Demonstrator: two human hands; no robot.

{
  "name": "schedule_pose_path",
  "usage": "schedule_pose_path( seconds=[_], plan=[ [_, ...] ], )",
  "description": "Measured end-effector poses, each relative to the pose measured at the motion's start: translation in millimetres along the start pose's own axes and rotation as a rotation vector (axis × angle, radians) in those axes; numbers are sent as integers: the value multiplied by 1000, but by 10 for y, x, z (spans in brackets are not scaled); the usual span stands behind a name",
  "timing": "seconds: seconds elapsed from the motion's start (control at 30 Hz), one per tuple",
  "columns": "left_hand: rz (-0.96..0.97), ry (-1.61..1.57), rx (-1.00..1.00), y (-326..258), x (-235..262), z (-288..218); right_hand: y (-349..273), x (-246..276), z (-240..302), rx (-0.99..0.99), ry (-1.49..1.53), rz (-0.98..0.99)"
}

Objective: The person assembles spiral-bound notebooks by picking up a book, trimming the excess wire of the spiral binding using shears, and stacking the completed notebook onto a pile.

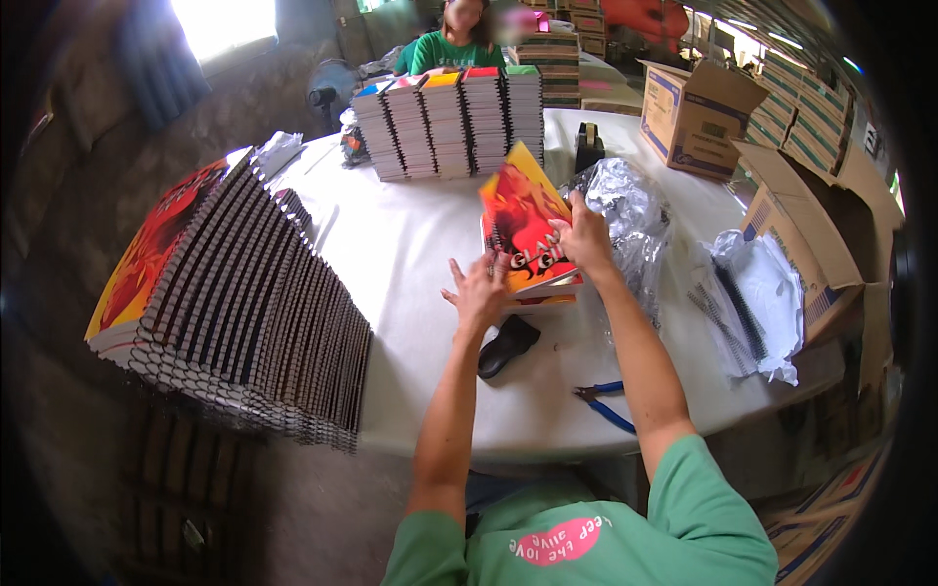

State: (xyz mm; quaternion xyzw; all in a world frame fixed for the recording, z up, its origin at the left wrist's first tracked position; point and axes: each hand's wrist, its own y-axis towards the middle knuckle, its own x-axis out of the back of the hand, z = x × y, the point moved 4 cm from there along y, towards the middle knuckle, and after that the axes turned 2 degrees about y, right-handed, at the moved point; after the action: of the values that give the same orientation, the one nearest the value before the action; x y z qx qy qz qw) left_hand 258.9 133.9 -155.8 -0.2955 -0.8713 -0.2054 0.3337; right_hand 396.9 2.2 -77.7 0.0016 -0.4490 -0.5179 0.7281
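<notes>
A spiral notebook point(532, 230) with a red and yellow cover lies at the middle of the table, tilted a little, on top of at least one other notebook point(542, 300). My right hand point(586, 237) grips its right edge, thumb on the cover. Along the coil side rests my left hand point(479, 290), fingers spread, some of them touching the notebook. Just below is a black object point(508, 345), perhaps a tool or case. Pliers with blue handles point(608, 402) lie near the table's front edge.
A long stack of spiral notebooks point(244, 303) fills the left side. More notebook stacks point(449, 127) stand at the far side, before a person in green point(454, 49). Crumpled plastic point(625, 210), loose black coils point(738, 313) with white paper and open cardboard boxes point(811, 244) sit to the right.
</notes>
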Motion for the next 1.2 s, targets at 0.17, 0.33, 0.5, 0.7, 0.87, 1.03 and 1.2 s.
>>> schedule_pose_path(
  seconds=[0.17, 0.33, 0.5, 0.7, 0.87, 1.03, 1.2],
  plan=[
    [67, -1193, -219, -38, 593, -222, -767, 577, 609, 78, 722, 128],
    [-174, -647, -510, -945, 1661, -602, -1054, 1555, -53, 403, 995, 91],
    [-129, 315, -845, -1689, 1458, -810, -1095, 1886, -2223, -210, -21, -84],
    [-79, 529, -734, -1906, 1014, -219, -1253, 1415, -2837, -175, -537, 0],
    [-293, 561, -778, -1908, 857, -105, -927, 1839, -2690, -188, -700, 10],
    [-350, 589, -843, -1759, 851, -95, -793, 2325, -1503, 181, -409, -302],
    [-404, 489, -756, -1716, 839, -77, -1775, 1650, 68, 110, 792, 58]
  ],
)
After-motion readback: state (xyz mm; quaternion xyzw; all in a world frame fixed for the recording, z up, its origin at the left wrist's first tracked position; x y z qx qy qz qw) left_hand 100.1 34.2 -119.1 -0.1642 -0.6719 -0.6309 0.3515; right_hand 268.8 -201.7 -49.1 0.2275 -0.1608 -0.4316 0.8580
